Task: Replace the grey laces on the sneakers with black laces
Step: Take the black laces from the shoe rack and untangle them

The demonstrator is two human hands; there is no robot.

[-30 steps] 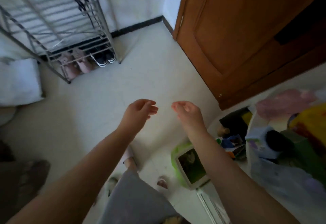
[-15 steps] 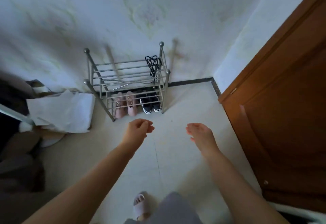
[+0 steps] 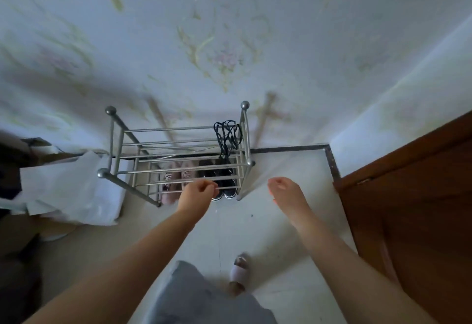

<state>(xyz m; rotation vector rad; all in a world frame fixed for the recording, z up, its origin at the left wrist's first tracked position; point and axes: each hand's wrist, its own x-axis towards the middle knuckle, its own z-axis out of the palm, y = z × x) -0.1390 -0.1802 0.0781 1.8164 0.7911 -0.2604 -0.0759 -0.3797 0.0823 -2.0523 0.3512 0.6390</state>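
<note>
head view: black laces (image 3: 228, 134) drape the rack's (image 3: 178, 145) top rail; both grips loosely curled, empty.

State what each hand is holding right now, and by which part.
Nothing is held. The left hand and right hand hover loosely curled before the shoe rack.

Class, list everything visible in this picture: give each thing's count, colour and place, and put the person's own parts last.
shoe rack: one, silver metal, against the wall
black laces: one bundle, black, hung on rack's top right
sneakers: one pair, black with white soles, bottom shelf, right
pink shoes: one pair, bottom shelf, left
white sheet: one, left of rack
door: one, brown wood, right
slipper: one, pale, on foot
left hand: empty, before rack
right hand: empty, relaxed
</note>
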